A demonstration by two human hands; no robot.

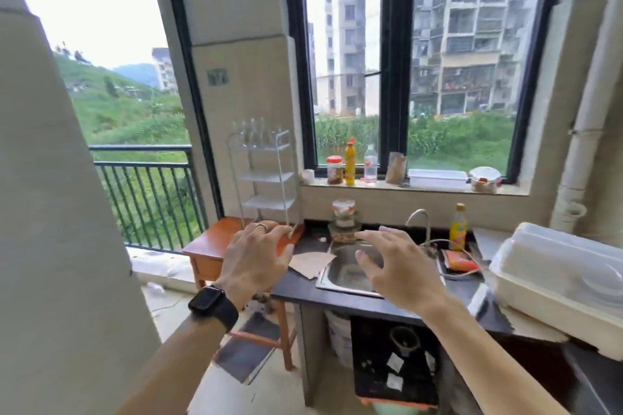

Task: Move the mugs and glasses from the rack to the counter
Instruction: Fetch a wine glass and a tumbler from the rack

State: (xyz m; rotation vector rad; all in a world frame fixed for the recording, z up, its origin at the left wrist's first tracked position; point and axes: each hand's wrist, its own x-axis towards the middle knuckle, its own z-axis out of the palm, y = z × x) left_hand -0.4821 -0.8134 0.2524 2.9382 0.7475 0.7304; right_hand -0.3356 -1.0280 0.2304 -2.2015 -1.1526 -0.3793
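A white wire rack (266, 178) stands on an orange wooden table (215, 242) left of the dark counter (303, 290). Several clear glasses (254, 133) sit on its top shelf; the lower shelves look bare. No mug is clearly visible. My left hand (256, 256), with a ring and a black watch on the wrist, is held out in front of the rack's base, fingers apart, holding nothing. My right hand (394, 266) hovers over the steel sink (340, 276), fingers spread and empty.
Stacked glass jars (344, 219) stand behind the sink beside a tap (418, 216) and a yellow bottle (458, 227). A cardboard piece (312, 263) lies on the counter. A white lidded dish box (559, 280) fills the right. Bottles and containers line the windowsill (414, 187).
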